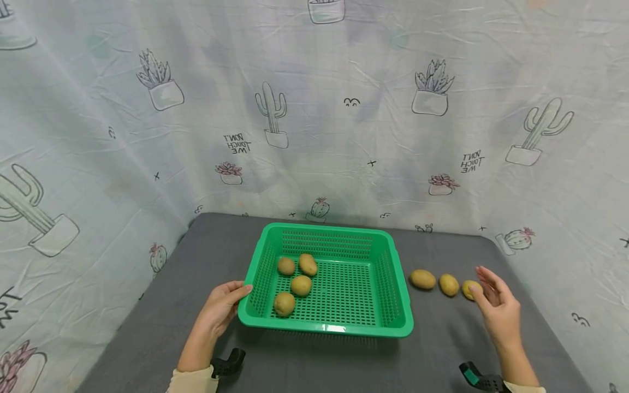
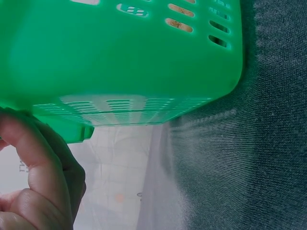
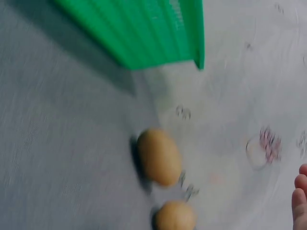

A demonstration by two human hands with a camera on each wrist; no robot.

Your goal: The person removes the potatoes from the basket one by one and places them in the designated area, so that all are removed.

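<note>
A green plastic basket (image 1: 339, 326) with slotted walls stands on the grey cloth. Several potatoes (image 1: 301, 285) lie in its left half. My left hand (image 1: 221, 308) grips the basket's left rim, thumb over the top; in the left wrist view its curled fingers (image 2: 43, 163) come up beneath that rim. To the right of the basket, three more potatoes lie in a row: a larger one (image 1: 422, 279), a middle one (image 1: 449, 285) and an end one (image 1: 470, 290). My right hand (image 1: 501, 311) is beside the end potato, its fingers loosely bent and parted, the thumb tip overlapping that potato in the head view.
The grey cloth (image 1: 196, 262) covers the table. A pale curtain (image 1: 314, 136) printed with cacti and potted plants hangs behind and along both sides. Dark bands with black mounts (image 1: 228, 363) sit on both wrists, near the cream sleeves.
</note>
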